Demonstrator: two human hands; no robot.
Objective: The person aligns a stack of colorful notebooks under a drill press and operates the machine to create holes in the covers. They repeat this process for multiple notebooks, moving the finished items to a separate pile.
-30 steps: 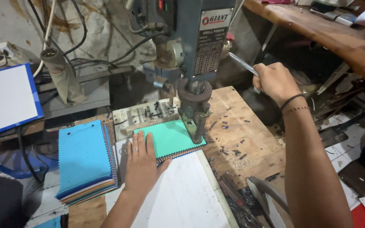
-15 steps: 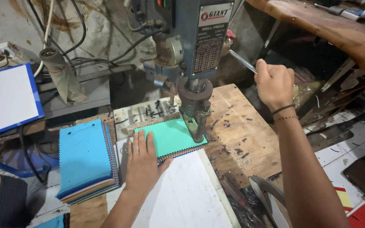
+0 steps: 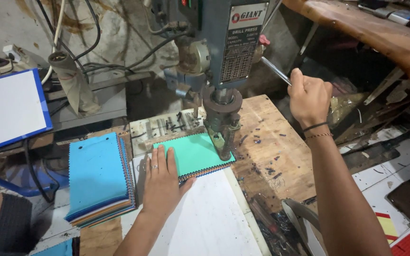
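**A:** What is the left hand (image 3: 161, 182) doing?

**B:** It lies flat on the green stack (image 3: 196, 154), fingers spread out and open. It presses the stack down on the drill table (image 3: 160, 127). The stack sits right under the drill (image 3: 221, 128), and the drill foot touches its right edge.

**A:** And the right hand (image 3: 309, 97)?

**B:** It is closed tight around the metal handle (image 3: 275, 71) that sticks out of the drill's side. It is up high, well away from the stack.

**A:** What else is around?

**B:** A white sheet (image 3: 209, 218) lies just below the stack, under the wrist. A blue pile (image 3: 99, 178) sits to the left, just beside the hand. Farther left is a white board (image 3: 6, 109) with a blue rim. Wires (image 3: 88, 33) hang on the wall behind.

**A:** Is anything in the way?

**B:** The drill post stands close to the fingertips. Little dark bits lie on the wood bench (image 3: 276, 142) to the right. Metal tools (image 3: 295, 218) crowd the lower right corner.

**A:** Where is there room?

**B:** The bench right of the drill is mostly bare up to its edge. The blue pile hangs a little past its own ledge. I cannot tell what lies under the bench.
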